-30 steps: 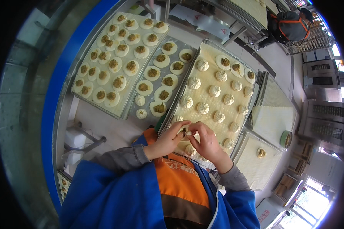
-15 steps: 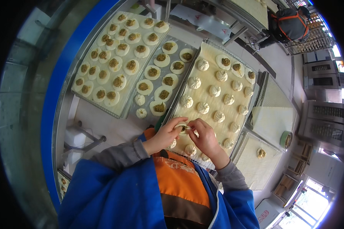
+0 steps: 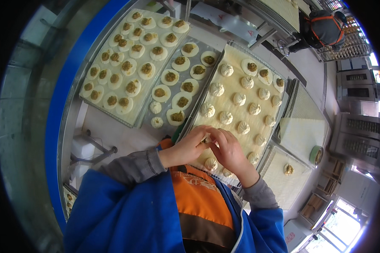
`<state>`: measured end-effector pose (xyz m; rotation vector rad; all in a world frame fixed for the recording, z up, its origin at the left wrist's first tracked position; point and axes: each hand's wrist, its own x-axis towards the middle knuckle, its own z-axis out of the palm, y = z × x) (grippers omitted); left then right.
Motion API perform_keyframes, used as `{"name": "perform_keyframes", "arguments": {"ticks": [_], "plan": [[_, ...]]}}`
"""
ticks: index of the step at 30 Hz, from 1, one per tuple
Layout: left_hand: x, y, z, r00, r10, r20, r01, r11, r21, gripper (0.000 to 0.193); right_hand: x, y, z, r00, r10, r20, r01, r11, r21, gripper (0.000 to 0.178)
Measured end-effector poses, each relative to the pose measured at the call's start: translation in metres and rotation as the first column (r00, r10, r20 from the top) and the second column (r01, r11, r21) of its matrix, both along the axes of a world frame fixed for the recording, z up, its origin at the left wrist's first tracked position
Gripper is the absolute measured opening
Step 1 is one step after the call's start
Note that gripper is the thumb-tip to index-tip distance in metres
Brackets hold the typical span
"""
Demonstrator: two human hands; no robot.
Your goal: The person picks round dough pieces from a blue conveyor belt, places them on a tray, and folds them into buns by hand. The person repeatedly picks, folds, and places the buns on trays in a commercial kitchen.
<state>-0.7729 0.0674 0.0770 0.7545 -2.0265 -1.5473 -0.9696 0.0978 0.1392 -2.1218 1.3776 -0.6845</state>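
Close above the near edge of a cloth-lined tray (image 3: 236, 57), my left hand (image 3: 185, 147) and my right hand (image 3: 228, 152) meet around a filled bun (image 3: 206, 140). Both are closed on its dough, fingertips pinching at the top; my fingers hide most of the bun. Pleated white buns (image 3: 226, 117) stand in rows on the tray below. Three flat dough rounds with brown-green filling (image 3: 252, 67) lie at its far end.
Flat filled rounds cover a tray (image 3: 144, 95) at left and a grey tray (image 3: 194, 58) beside it, which also bears two closed buns (image 3: 156, 107). At right are another lined tray (image 3: 278, 183) and a green-rimmed bowl (image 3: 316, 155). A person (image 3: 325, 29) stands at the far right.
My right hand has turned in over the bun, its fingers now against my left fingers. Less of the bun's filling shows. The view has shifted slightly.
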Motion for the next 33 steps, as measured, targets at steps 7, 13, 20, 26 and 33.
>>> {"name": "perform_keyframes", "arguments": {"ticks": [7,13,20,26,33], "plan": [[-0.018,0.006,-0.004,0.928,0.372,-0.030,-0.085,0.287,0.954,0.044,0.000,-0.002,-0.009,0.994,-0.010,-0.106,0.006,0.999,-0.037,0.025],[-0.025,0.010,0.003,0.903,0.428,-0.033,-0.181,0.450,0.875,0.052,-0.007,-0.005,-0.005,0.995,0.078,-0.056,-0.080,0.996,-0.032,0.024],[-0.021,0.003,-0.004,0.953,0.303,-0.002,-0.190,0.604,0.774,0.052,-0.008,-0.007,-0.007,0.993,0.084,-0.079,-0.092,0.990,-0.106,0.022],[-0.014,0.009,-0.001,0.960,0.268,-0.080,-0.027,0.372,0.928,0.055,-0.011,-0.009,-0.005,0.994,0.080,-0.073,-0.085,0.993,-0.078,0.019],[-0.014,0.007,0.002,0.924,0.330,-0.192,0.007,0.490,0.872,0.057,-0.007,-0.007,-0.006,0.996,-0.028,0.081,0.026,0.999,0.033,0.021]]}}
